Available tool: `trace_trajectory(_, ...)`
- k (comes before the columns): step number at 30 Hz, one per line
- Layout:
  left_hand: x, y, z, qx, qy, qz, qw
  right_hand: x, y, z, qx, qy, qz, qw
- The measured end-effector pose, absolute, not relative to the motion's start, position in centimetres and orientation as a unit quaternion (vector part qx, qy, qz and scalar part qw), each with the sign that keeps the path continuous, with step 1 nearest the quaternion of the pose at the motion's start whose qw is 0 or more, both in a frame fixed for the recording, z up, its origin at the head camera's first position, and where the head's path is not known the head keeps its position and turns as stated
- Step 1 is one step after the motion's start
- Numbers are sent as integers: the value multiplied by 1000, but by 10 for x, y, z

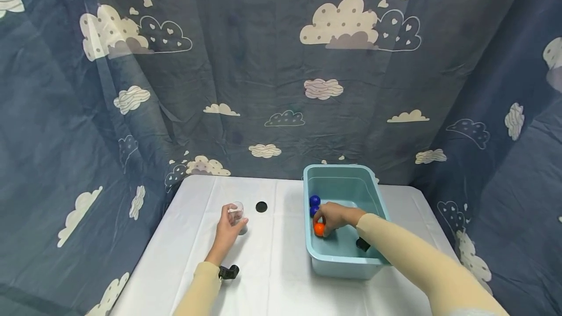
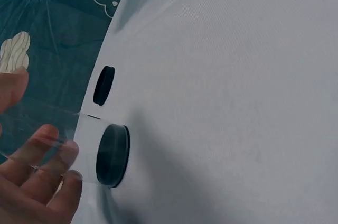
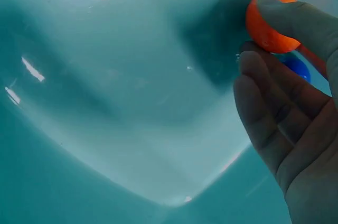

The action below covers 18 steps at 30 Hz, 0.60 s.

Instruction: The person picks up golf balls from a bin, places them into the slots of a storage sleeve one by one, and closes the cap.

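My left hand [image 1: 226,234] holds a clear cylindrical container [image 1: 237,207] on the left of the table, fingers and thumb around its see-through wall. Its dark round base [image 2: 113,155] stands at the white cloth in the left wrist view. Inside the light-blue plastic bin [image 1: 342,270], my right hand [image 1: 334,216] pinches an orange ball [image 3: 270,26] between thumb and fingers. Two dark blue balls [image 1: 314,200] lie just beyond that hand, along the bin's left wall; one blue ball [image 3: 299,67] shows partly behind the fingers in the right wrist view.
A black round lid [image 1: 261,207] lies on the white-covered table [image 1: 285,286], right of the clear container. The bin's walls rise around my right hand. A dark blue cloud-patterned curtain [image 1: 246,72] hangs behind and on both sides.
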State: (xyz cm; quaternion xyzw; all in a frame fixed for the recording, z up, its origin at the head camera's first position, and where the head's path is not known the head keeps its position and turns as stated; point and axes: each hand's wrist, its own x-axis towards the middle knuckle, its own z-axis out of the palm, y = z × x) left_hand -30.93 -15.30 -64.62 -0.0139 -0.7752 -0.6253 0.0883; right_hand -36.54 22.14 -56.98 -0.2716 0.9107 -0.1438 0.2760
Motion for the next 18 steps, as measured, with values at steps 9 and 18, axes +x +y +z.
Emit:
trace_trajectory(9, -298, -141, -630, -4, -799, -597, 75, -348, 239, -551, -330, 909, -91, 238)
trace_trajectory(18, -284, -124, -598, -54, -813, -572, 97, -337, 254, -504, -360, 909, -137, 157)
